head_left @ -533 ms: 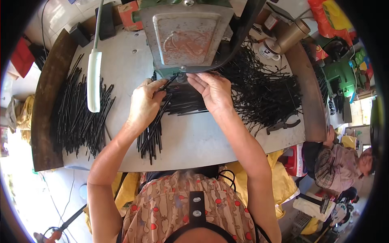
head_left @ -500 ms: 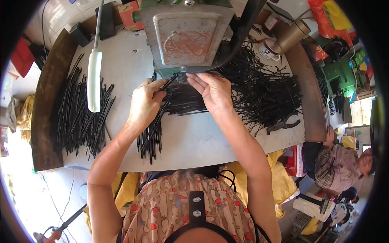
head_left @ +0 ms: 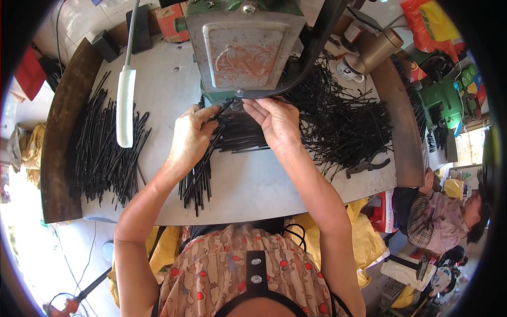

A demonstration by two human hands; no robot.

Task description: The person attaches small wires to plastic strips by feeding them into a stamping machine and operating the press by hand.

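Note:
A green and grey press-like machine (head_left: 245,58) with a worn metal cover rises in front of me. Closed around a thin black rod (head_left: 225,107), my left hand (head_left: 189,137) keeps its tip beside the small tool (head_left: 236,103) under the machine. Thumb and fingers of my right hand (head_left: 281,124) come together on the tool's other side, below the curved black lever (head_left: 301,74); what they pinch is hidden. A bundle of black rods (head_left: 195,185) lies under my left hand. More black rods (head_left: 240,134) lie crosswise between my hands.
Black rods (head_left: 105,153) are heaped at the left behind a white lamp (head_left: 125,108). On the right lie a tangled black pile (head_left: 348,116) and pliers (head_left: 368,165), near a mug (head_left: 349,68). Raised boards (head_left: 68,137) edge the table. A co-worker (head_left: 441,219) sits at far right.
Both hands stay at the machine's tool with nearly the same grip. The whole view has shifted slightly. At far right, the co-worker's head has turned.

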